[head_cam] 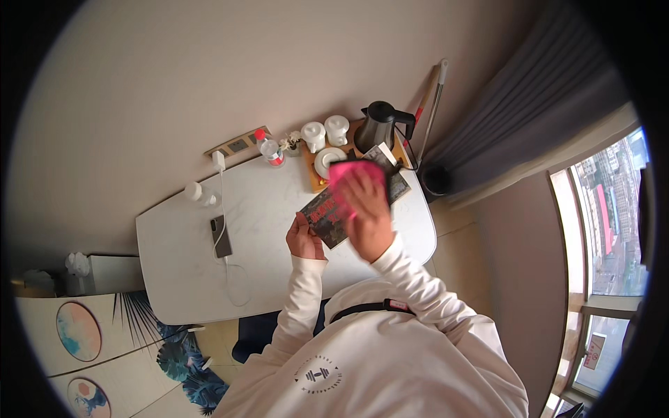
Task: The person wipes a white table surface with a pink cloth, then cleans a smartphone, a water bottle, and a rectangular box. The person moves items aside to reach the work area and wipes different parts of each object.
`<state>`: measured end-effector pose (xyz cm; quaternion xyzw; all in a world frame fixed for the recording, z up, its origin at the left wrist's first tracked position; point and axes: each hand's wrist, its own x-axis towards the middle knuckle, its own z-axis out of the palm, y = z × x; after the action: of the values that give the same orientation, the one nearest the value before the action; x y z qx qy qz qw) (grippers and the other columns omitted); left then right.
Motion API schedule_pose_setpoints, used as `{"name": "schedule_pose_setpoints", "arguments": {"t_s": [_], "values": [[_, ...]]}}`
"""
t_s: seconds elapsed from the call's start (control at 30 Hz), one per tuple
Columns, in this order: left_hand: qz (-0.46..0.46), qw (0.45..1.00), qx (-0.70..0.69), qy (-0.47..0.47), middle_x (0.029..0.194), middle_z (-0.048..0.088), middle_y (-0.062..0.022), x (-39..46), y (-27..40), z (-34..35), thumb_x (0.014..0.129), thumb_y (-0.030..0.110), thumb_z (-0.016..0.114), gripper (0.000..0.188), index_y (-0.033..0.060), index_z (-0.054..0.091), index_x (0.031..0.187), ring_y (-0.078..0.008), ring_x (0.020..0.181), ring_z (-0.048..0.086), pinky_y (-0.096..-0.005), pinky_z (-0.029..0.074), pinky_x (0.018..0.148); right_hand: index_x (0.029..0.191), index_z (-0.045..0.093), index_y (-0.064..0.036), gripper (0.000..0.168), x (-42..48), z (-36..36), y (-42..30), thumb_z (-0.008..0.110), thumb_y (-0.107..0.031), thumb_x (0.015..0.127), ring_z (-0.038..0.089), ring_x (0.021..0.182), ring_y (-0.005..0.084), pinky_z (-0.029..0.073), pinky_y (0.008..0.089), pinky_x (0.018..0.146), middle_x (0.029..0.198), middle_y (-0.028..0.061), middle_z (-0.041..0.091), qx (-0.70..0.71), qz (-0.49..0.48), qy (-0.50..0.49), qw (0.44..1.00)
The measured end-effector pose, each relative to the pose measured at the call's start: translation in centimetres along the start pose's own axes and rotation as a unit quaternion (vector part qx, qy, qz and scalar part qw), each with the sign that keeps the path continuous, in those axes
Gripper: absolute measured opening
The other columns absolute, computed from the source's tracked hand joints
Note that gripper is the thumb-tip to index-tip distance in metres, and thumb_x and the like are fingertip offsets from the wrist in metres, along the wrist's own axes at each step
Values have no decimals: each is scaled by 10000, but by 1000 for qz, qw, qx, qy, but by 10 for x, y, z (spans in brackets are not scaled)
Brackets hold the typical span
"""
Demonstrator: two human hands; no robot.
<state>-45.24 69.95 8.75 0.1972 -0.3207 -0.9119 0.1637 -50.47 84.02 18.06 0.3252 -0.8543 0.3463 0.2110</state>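
Note:
My left hand (306,239) grips the lower left corner of a dark-covered book (330,222) that bears red writing. Over the cover, my right hand (368,217) lies with spread fingers on a bright pink cloth (342,170), holding it; both are slightly blurred. The right hand and cloth hide the book's middle. Beyond them, a dark printed surface (400,185) shows to the right; whether it belongs to the same book I cannot tell. A wooden tray (318,183) with a white saucer (329,159) lies just behind the cloth.
On the white table (266,224) are two lidded white cups (325,133), an electric kettle (377,125), a small flower pot (292,146), a red-capped bottle (270,151), a clear white-capped bottle (201,194) and a phone (221,236) with a charging cable (223,193). A curtain (502,141) hangs right.

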Motion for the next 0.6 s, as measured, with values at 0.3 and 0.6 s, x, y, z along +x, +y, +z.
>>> {"name": "schedule_pose_setpoints", "arguments": {"t_s": [0.3,0.6], "values": [[24,998,-29,55,937,645,-80,1,-2,-51,956,217,508,242,-12,574,999,-151,826,629,-259,507,751,1141,547,22,313,-25,11,15,334,-140,978,607,864,276,472,344,752,968,206,617,249,367,-79,893],[81,995,37,42,934,638,-70,-13,32,-79,962,199,496,203,11,572,985,-130,804,615,-288,504,774,1124,558,35,522,4,-77,127,419,-443,966,554,702,107,427,232,568,885,64,610,410,323,206,827]]}}
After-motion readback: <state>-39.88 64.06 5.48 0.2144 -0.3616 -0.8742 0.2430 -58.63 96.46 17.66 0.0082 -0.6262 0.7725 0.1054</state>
